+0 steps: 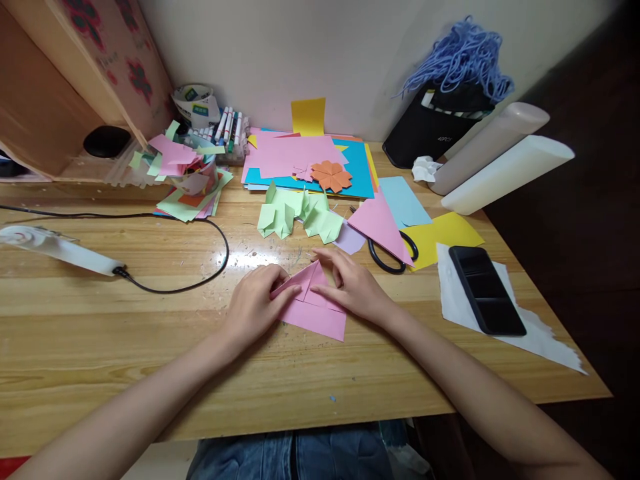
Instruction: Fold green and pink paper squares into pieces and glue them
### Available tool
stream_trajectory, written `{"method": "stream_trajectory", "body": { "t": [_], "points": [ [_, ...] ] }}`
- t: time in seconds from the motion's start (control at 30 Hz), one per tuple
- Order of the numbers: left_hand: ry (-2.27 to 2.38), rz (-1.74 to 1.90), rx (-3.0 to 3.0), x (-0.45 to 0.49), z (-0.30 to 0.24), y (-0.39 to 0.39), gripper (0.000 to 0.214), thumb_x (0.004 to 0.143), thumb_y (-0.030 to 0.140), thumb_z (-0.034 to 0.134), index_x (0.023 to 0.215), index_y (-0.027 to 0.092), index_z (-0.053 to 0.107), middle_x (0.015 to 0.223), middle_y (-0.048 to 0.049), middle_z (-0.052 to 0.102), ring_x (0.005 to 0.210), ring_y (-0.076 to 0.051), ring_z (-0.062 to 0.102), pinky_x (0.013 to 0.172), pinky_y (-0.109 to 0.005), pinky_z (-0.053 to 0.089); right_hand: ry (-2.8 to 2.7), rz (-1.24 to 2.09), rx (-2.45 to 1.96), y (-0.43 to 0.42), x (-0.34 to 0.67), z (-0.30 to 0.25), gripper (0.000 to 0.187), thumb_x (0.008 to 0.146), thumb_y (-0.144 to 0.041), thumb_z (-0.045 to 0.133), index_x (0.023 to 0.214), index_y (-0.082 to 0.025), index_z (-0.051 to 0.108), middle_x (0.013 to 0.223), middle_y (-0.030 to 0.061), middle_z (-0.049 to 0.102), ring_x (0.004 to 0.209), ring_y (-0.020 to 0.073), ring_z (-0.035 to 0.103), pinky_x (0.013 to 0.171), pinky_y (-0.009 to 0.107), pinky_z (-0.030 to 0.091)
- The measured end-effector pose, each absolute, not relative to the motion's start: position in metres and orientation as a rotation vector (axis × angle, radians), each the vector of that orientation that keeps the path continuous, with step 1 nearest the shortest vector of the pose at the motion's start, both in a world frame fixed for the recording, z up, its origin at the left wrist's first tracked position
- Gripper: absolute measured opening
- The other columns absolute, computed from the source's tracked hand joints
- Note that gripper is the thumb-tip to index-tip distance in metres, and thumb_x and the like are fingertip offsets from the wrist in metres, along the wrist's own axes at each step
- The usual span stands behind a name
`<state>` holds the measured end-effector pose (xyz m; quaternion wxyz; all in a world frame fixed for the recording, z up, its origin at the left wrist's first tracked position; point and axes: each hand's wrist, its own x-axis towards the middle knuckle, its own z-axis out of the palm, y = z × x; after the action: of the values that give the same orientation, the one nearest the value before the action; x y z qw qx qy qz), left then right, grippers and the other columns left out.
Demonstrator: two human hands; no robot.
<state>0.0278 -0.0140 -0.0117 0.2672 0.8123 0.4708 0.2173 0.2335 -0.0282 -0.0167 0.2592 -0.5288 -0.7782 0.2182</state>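
A pink sheet of paper [320, 317] lies on the wooden table [150, 347] in front of me, its upper corners folded in to a point. My left hand [255, 303] presses the left flap down with its fingers pinched on the paper's edge. My right hand [350, 283] rests on the right flap, its fingers held flat along the crease. Both hands touch the same sheet.
Green folded pieces [297, 213], an orange paper flower [331, 175] on a stack of coloured sheets [310, 160], black scissors [390, 257], a phone [485, 288] on white paper, a cable [200, 267], markers [227, 127] and paper scraps [187, 177] lie around. Blue yarn [463, 57] tops a black bag.
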Motion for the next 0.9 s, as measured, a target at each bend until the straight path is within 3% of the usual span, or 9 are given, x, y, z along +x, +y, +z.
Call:
{"method": "stream_trajectory", "body": {
  "t": [0.1, 0.2, 0.47, 0.67, 0.8, 0.9],
  "points": [
    [1.266, 0.767, 2.107, 0.027, -0.008, -0.015, 0.018, 0.083, 0.031, 0.049, 0.072, 0.017, 0.049, 0.068, 0.0005, 0.053, 0.061, -0.012, 0.047, 0.057, -0.025, 0.037, -2.02, 0.676, -1.392, -0.028, 0.237, -0.015, 0.026, 0.079, -0.035, 0.058, 0.099, -0.019, 0.058, 0.082, 0.0046, 0.062, 0.071, 0.0163, 0.057, 0.061, 0.029, 0.046],
    [1.2, 0.97, 2.154, 0.024, -0.004, -0.017, 0.006, 0.081, 0.021, 0.051, 0.077, 0.017, 0.052, 0.074, -0.0015, 0.057, 0.07, -0.013, 0.052, 0.064, -0.026, 0.042, -1.968, 0.529, -1.232, -0.031, 0.239, -0.012, 0.011, 0.082, -0.027, 0.053, 0.081, -0.02, 0.062, 0.076, 0.0031, 0.063, 0.069, 0.0156, 0.056, 0.064, 0.031, 0.044],
    [0.935, 1.047, 2.499, 0.02, -0.008, -0.017, 0.021, 0.08, 0.013, 0.051, 0.095, 0.023, 0.062, 0.09, -0.0036, 0.065, 0.081, -0.015, 0.057, 0.072, -0.029, 0.044, -2.206, -0.013, -1.04, -0.036, 0.246, -0.01, 0.011, 0.082, -0.021, 0.053, 0.077, -0.027, 0.061, 0.087, -0.0008, 0.069, 0.082, 0.017, 0.058, 0.075, 0.035, 0.044],
    [0.826, 0.757, 2.657, 0.022, -0.015, -0.016, 0.02, 0.084, 0.013, 0.045, 0.096, 0.018, 0.061, 0.089, -0.0054, 0.065, 0.078, -0.015, 0.055, 0.067, -0.027, 0.043, -2.489, 0.203, -0.984, -0.025, 0.251, -0.011, 0.016, 0.085, -0.014, 0.043, 0.081, -0.018, 0.058, 0.091, 0.0049, 0.067, 0.081, 0.0159, 0.06, 0.067, 0.029, 0.047],
    [0.854, 0.687, 2.606, 0.023, -0.016, -0.016, 0.021, 0.085, 0.019, 0.046, 0.099, 0.019, 0.061, 0.089, -0.0062, 0.064, 0.079, -0.015, 0.055, 0.068, -0.028, 0.043, -2.545, 0.353, -1.032, -0.025, 0.256, -0.006, 0.012, 0.084, -0.018, 0.045, 0.08, -0.017, 0.056, 0.091, 0.007, 0.064, 0.082, 0.0171, 0.059, 0.071, 0.03, 0.046],
    [0.951, 0.677, 2.434, 0.024, -0.015, -0.014, 0.019, 0.086, 0.025, 0.047, 0.091, 0.019, 0.064, 0.086, -0.0062, 0.062, 0.078, -0.015, 0.055, 0.069, -0.029, 0.043, -2.512, 0.421, -1.087, -0.025, 0.256, -0.004, 0.014, 0.087, -0.024, 0.045, 0.081, -0.017, 0.057, 0.091, 0.0073, 0.063, 0.085, 0.0178, 0.057, 0.073, 0.03, 0.045]
  ]
}}
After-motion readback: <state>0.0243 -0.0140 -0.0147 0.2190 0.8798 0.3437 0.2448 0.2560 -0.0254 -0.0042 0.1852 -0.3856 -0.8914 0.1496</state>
